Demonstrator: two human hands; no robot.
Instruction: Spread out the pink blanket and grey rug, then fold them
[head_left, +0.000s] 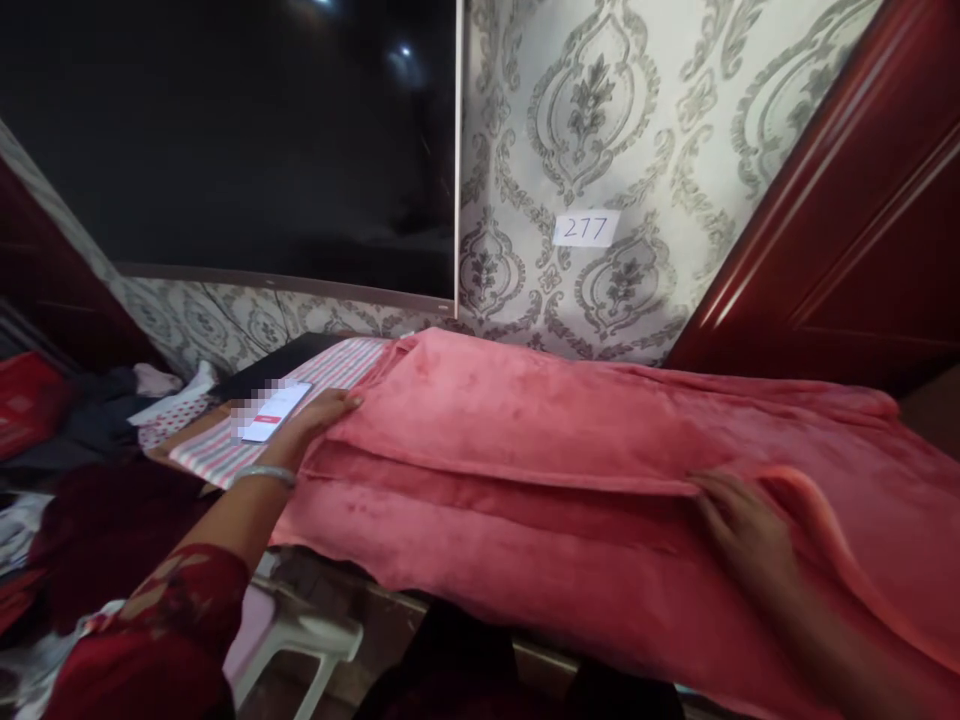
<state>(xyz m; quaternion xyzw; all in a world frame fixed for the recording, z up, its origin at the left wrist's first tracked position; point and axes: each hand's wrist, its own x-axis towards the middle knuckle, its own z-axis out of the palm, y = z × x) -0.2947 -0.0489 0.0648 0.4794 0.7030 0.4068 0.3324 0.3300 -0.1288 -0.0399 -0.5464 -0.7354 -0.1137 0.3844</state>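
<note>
A striped cloth covers the table. On it lie a phone and a spread pink blanket.

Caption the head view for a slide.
Both hands, left hand and right hand, press flat on a folded pink blanket beside a phone.

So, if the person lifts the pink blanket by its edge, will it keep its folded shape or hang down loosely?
Probably it hangs down loosely: the pink blanket already drapes over the table edge and wrinkles under the right hand. Its plush surface looks thick, so it may be rather heavy for cloth. The folds under the left hand would likely slip open unless supported.
</note>
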